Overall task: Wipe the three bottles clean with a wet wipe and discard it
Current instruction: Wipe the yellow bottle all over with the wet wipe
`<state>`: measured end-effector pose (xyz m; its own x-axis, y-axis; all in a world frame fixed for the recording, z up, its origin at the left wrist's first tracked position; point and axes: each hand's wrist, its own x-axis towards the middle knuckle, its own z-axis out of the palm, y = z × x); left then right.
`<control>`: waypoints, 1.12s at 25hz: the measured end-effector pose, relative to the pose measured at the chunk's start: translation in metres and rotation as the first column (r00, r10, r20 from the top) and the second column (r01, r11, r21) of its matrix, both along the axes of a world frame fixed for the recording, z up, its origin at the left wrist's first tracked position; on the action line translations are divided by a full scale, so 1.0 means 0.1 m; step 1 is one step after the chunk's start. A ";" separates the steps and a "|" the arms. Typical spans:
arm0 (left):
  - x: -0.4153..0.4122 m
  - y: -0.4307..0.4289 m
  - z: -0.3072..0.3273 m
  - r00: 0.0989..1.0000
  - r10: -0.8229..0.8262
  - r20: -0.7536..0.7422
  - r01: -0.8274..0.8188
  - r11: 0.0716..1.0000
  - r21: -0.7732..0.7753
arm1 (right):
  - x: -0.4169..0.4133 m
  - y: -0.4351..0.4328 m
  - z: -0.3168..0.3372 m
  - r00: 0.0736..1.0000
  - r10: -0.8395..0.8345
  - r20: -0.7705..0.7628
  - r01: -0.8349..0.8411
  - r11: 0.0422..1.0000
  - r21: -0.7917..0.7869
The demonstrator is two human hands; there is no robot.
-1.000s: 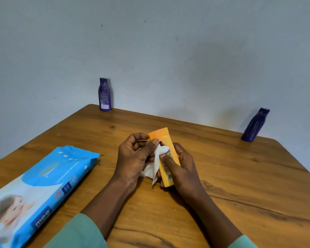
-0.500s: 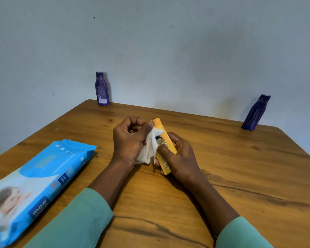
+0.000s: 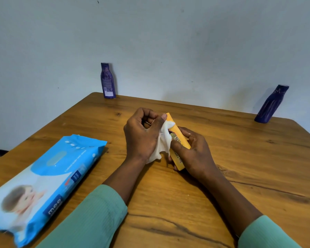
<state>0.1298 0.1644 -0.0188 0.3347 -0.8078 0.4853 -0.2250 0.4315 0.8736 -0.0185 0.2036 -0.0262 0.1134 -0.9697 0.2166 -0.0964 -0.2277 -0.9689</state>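
Note:
A yellow-orange bottle (image 3: pixel 177 135) is held tilted above the middle of the wooden table (image 3: pixel 258 176). My right hand (image 3: pixel 195 153) grips its lower half from the right. My left hand (image 3: pixel 141 136) holds a white wet wipe (image 3: pixel 162 144) against the bottle's left side, with the thumb pressing the wipe near the bottle's top. One dark purple bottle (image 3: pixel 107 81) stands upright at the table's far left corner by the wall. A second purple bottle (image 3: pixel 270 104) stands at the far right edge and looks tilted.
A large blue pack of wet wipes (image 3: pixel 43 183) lies flat on the table at the near left, close to my left forearm. A pale wall runs right behind the table's far edge.
The bottle has turned in my right hand, from its broad face toward its narrow side. My left hand with the wipe has slid up along its left side.

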 end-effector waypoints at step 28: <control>-0.07 0.02 0.09 0.993 0.113 0.022 -0.112 0.993 -0.044 | 0.05 -0.02 -0.09 0.958 -0.180 -0.221 0.140 0.972 -0.187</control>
<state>0.1229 0.1661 -0.0093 0.4099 -0.7440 0.5277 -0.2958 0.4388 0.8485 -0.0140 0.2016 -0.0353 0.0270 -0.9311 0.3639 -0.3650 -0.3480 -0.8635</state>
